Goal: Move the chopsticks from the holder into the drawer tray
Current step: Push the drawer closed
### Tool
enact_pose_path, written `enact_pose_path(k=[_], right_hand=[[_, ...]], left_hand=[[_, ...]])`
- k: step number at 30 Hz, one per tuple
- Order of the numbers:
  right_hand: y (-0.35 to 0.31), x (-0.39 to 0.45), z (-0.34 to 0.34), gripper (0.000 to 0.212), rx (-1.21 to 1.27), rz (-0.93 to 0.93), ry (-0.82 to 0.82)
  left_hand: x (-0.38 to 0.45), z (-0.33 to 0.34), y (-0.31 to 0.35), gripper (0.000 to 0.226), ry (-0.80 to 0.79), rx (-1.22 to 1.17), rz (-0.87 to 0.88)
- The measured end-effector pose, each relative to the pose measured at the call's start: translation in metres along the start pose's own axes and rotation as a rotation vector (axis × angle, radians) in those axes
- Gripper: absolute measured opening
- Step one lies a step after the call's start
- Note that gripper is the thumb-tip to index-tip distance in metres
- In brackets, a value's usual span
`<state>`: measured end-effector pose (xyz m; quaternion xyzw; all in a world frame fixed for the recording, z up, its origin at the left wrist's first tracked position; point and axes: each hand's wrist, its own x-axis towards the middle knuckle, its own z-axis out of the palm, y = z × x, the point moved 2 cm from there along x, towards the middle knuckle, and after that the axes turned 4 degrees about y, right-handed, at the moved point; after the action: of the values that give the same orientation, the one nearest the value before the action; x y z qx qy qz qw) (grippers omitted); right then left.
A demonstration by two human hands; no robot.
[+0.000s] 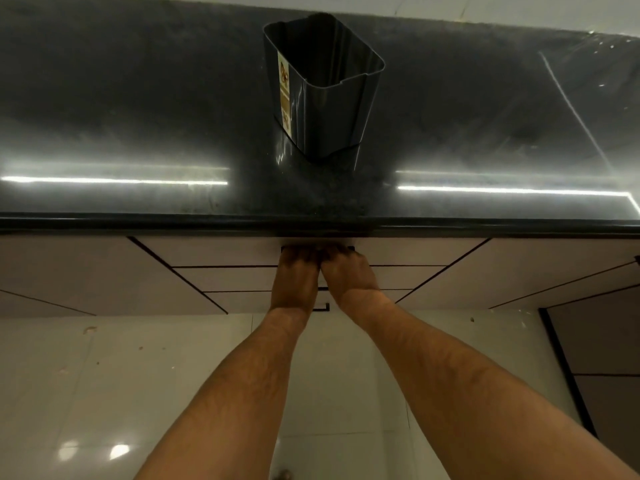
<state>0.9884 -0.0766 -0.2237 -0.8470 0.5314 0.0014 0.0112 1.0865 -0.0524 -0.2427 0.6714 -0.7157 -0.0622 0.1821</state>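
A dark grey plastic holder [325, 91] with a label strip on its left side stands upright on the black countertop [138, 133]. No chopsticks show in it. Below the counter edge, my left hand [296, 275] and my right hand [346, 271] sit side by side on the black handle [349, 248] of the top drawer [225, 252]. Their fingers curl over the handle, which is mostly hidden under them. The drawer front is flush with the cabinet, so the tray inside is hidden.
Two more drawer fronts [242, 278] lie below the top one, with a black handle [323, 308] showing between my wrists. Beige cabinet doors flank them. The glossy white floor tiles [138, 393] are below, and a dark panel [606, 358] is at the right.
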Motion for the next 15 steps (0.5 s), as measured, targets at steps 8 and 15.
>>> enact_pose_path(k=[8, 15], right_hand=[[-0.001, -0.001, -0.006, 0.045, 0.124, 0.145, -0.090], [0.001, -0.034, -0.033, 0.028, 0.112, 0.020, -0.049]], left_hand=[[0.007, -0.004, -0.006, 0.027, -0.118, -0.036, -0.051], [-0.031, -0.035, -0.015, 0.037, -0.224, -0.101, -0.077]])
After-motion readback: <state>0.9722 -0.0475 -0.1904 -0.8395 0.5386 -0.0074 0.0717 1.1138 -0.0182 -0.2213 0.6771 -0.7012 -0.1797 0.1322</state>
